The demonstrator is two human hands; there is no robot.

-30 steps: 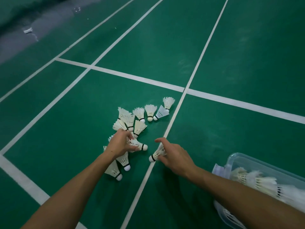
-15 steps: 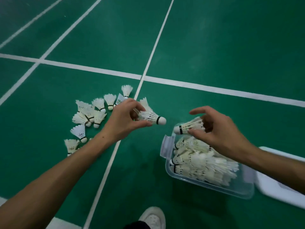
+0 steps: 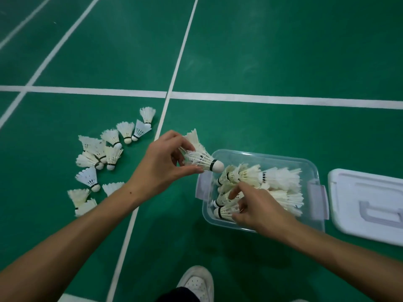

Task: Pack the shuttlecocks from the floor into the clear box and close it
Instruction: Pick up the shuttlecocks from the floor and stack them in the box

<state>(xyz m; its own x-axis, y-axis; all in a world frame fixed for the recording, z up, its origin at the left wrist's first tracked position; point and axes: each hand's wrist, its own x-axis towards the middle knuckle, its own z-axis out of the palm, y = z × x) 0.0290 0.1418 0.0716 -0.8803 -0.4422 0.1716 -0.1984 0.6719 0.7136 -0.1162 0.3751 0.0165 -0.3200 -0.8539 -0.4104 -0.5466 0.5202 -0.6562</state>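
My left hand (image 3: 161,168) grips white feather shuttlecocks (image 3: 204,160) by the feathers, cork pointing right, just above the left rim of the clear box (image 3: 263,156). The box sits open on the green floor and holds several shuttlecocks (image 3: 274,177) lying on their sides. My right hand (image 3: 259,210) reaches into the box's near left corner. Its thumb and fingers curl round one shuttlecock (image 3: 223,212) lying there, cork to the left. Several loose shuttlecocks (image 3: 102,153) lie in a cluster on the floor to the left.
The box's white lid (image 3: 366,205) lies flat on the floor just right of the box, handle side up. White court lines (image 3: 170,92) cross the green floor. My white shoe (image 3: 197,284) is at the bottom centre.
Both hands lifted shuttlecocks off the floor and carried them right to the box. My right hand has lowered its shuttlecock into the box; my left has reached the box's left rim.
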